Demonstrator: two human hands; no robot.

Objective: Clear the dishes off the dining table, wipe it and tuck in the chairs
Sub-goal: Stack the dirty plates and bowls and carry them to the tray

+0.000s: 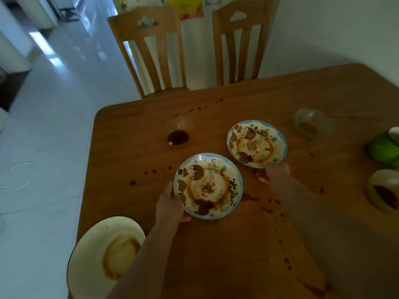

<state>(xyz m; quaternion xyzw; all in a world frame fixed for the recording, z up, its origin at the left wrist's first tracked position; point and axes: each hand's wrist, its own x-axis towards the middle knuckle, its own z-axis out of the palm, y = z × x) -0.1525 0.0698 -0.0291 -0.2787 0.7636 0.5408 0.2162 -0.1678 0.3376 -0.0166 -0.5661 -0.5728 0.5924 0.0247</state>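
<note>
Two dirty blue-rimmed plates with brown sauce lie on the wooden table (216, 244). My left hand (170, 206) grips the near plate (208, 186) at its left rim, thumb over the edge. My right hand (273, 172) reaches to the near rim of the far plate (257, 143); its fingers are blurred, and whether they hold the rim I cannot tell. A large cream plate (105, 255) with a sauce ring overhangs the table's near left corner.
A glass with dark liquid (179, 134) stands left of the far plate, a clear glass (312, 125) to its right. A cream bowl (383, 190) and green items (383, 149) sit at the right edge. Sauce spots dot the tabletop. Two wooden chairs (151, 52) stand behind the table.
</note>
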